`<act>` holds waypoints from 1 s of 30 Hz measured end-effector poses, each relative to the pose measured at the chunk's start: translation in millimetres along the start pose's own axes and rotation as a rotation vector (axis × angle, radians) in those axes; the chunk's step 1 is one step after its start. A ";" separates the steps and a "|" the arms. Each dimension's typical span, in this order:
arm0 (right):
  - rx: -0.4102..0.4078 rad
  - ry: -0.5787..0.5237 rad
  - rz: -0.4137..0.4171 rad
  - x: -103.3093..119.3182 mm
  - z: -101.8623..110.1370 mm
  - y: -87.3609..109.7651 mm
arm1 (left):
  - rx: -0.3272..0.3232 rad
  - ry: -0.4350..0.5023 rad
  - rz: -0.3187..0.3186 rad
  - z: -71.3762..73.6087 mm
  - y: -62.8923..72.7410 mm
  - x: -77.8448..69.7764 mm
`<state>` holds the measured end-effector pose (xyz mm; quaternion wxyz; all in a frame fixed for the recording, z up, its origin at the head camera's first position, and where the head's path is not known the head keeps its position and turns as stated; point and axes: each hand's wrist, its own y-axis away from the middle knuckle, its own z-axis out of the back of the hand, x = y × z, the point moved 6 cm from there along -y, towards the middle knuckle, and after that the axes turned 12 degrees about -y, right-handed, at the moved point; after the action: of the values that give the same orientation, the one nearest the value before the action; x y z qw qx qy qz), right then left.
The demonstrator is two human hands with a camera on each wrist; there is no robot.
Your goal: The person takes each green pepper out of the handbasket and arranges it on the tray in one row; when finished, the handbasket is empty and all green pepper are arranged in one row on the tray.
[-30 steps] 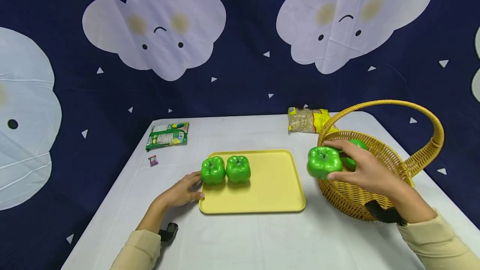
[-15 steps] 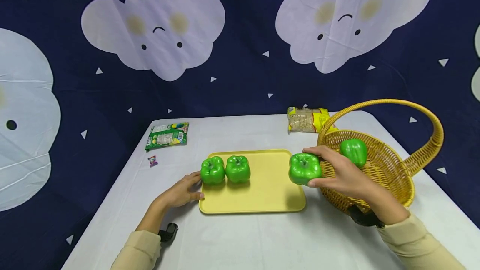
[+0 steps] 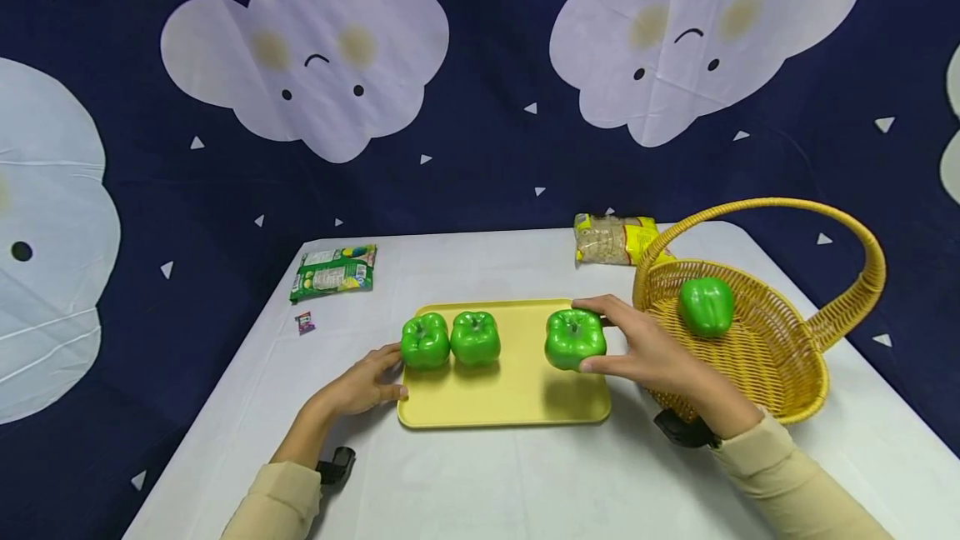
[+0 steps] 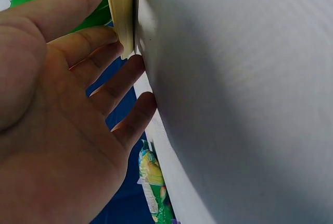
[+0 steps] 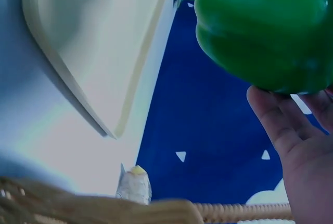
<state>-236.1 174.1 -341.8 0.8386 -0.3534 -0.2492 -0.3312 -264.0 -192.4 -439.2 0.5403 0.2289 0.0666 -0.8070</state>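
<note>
My right hand [image 3: 648, 350] grips a green bell pepper [image 3: 574, 340] between thumb and fingers, over the right part of a yellow tray [image 3: 517, 407]. The right wrist view shows that pepper [image 5: 265, 31] held above the tray [image 5: 78, 83], its shadow falling below. Two more green bell peppers stand side by side on the tray's left part, a left one [image 3: 425, 342] and a right one [image 3: 476, 338]. Beside them my left hand [image 3: 367, 382] rests at the tray's left edge, thumb and fingertips at the rim. In the left wrist view its fingers [image 4: 104, 96] are loosely extended.
A wicker basket [image 3: 780, 357] with a tall arched handle stands on the right, holding one green bell pepper [image 3: 707, 307]. Toward the back lie a yellow-ended clear bag [image 3: 611, 240] and a green packet [image 3: 333, 272]. A tiny purple packet [image 3: 304, 323] lies at left.
My right hand has carried the bell pepper leftward from the basket to above the tray's right part, uncovering the pepper left in the basket. The left hand has stayed in place.
</note>
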 end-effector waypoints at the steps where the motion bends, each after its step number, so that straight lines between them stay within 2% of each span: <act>1: -0.002 0.001 -0.005 -1.0 -2.0 -1.1 | 0.000 -0.005 -0.003 -0.1 0.0 -0.1; 17: 0.019 -0.089 -0.111 -24.3 -33.2 -21.0 | 0.002 0.000 0.012 -0.7 -1.2 1.7; 25: 0.041 -0.120 -0.126 -29.2 -44.2 -31.9 | -0.001 -0.006 0.001 -0.6 -0.5 1.6; 30: 0.041 -0.143 -0.165 -33.4 -49.2 -36.4 | 0.002 -0.004 0.011 0.2 -1.7 2.8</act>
<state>-275.7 130.1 -378.8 0.7955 -0.3374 -0.3434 -0.3679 -266.5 -194.2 -440.5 0.5447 0.2283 0.0634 -0.8044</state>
